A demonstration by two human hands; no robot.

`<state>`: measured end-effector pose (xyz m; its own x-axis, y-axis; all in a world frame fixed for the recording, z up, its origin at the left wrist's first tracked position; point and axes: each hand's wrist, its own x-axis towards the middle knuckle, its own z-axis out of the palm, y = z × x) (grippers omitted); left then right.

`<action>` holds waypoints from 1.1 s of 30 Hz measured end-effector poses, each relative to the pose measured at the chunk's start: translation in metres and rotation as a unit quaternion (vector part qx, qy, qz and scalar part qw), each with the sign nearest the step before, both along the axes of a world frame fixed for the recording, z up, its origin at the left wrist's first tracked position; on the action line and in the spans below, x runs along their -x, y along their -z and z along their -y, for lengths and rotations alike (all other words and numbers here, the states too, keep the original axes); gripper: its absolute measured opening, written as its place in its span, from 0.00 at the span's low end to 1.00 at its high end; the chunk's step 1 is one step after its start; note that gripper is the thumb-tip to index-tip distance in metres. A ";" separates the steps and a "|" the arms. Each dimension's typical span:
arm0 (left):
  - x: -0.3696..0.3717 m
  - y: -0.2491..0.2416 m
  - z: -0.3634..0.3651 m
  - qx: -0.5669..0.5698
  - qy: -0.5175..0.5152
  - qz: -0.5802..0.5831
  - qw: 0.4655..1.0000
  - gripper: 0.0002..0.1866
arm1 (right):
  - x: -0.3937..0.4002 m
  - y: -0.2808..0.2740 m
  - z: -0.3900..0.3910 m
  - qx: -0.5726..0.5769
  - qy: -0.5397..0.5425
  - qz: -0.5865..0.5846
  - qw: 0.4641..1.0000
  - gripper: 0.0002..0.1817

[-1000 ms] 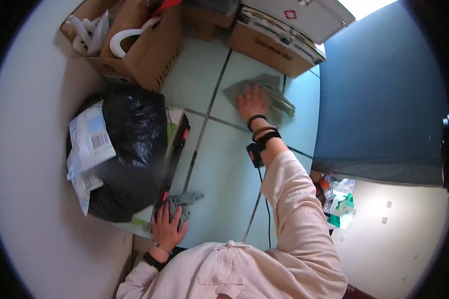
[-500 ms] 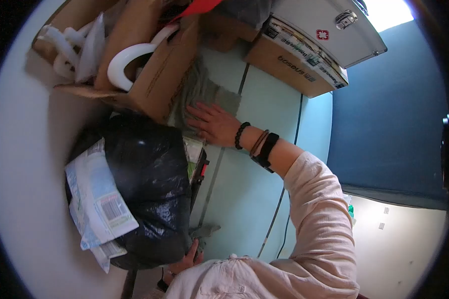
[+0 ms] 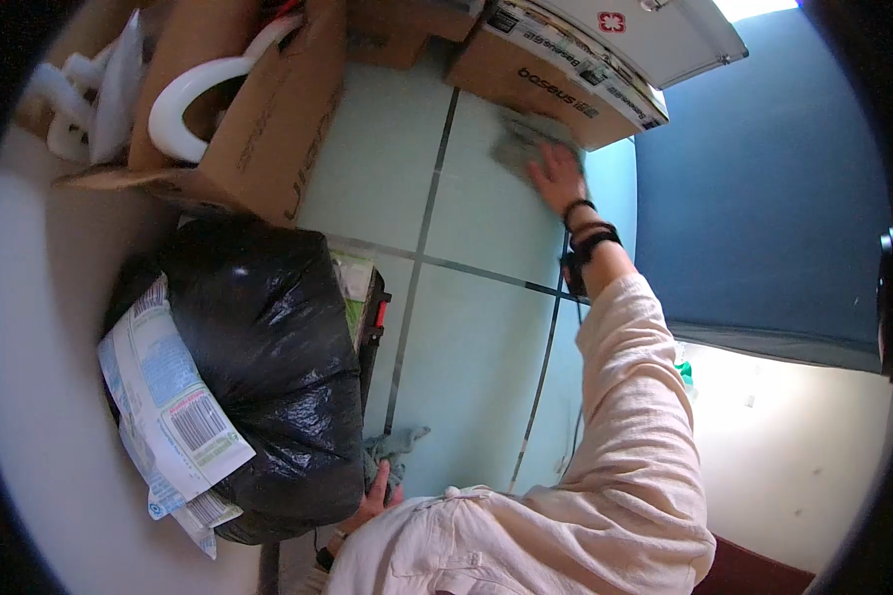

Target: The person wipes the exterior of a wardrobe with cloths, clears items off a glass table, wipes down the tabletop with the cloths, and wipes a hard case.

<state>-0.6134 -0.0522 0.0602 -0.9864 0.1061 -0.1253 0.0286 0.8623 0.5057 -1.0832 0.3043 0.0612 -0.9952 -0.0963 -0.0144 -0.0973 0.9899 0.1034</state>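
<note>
My right hand (image 3: 560, 177) lies flat on a grey-green cloth (image 3: 532, 147) on the tiled floor (image 3: 481, 327), fingers stretched out and slightly blurred. The cloth is close to the front of a brown printed carton (image 3: 556, 94). Low in the view, my left hand (image 3: 375, 499) rests against a second grey cloth (image 3: 387, 458), beside a black plastic bag (image 3: 288, 397). Its visible fingers are apart; the rest of that hand is partly hidden by the bag and my clothing.
An open cardboard box (image 3: 268, 149) holding a white ring-shaped piece (image 3: 174, 114) stands upper left. White-blue packaging (image 3: 184, 397) lies on the bag. A silver case (image 3: 655, 40) sits on the printed carton. Dark blue fabric (image 3: 754, 218) borders the right side.
My right hand has swept the cloth across the floor, from beside the open box to the printed carton on the right. The view has shifted slightly; my left hand stays low by the bag.
</note>
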 end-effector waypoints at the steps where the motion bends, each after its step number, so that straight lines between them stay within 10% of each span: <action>1: 0.000 0.004 -0.001 -0.005 -0.005 0.003 1.000 0.32 | 0.001 0.040 -0.051 -0.048 0.026 -0.026 0.998 0.33; 4: 0.001 0.008 0.004 -0.075 0.012 -0.007 0.997 0.32 | -0.033 0.014 0.027 -0.034 0.100 -0.021 0.994 0.30; 6: 0.011 -0.002 0.007 0.062 0.085 -0.083 0.991 0.32 | -0.072 -0.004 0.087 0.052 -0.038 0.009 0.998 0.27; 12: 0.025 -0.013 0.009 0.017 0.092 -0.098 0.991 0.29 | -0.193 -0.044 0.116 0.062 -0.401 0.221 0.887 0.28; 16: 0.021 -0.017 0.006 0.022 0.083 -0.082 0.993 0.28 | -0.094 -0.022 0.107 0.049 -0.176 0.067 0.981 0.28; 33: 0.022 -0.026 0.005 0.052 0.072 -0.024 0.996 0.28 | -0.107 -0.023 0.154 0.129 -0.192 0.009 0.973 0.25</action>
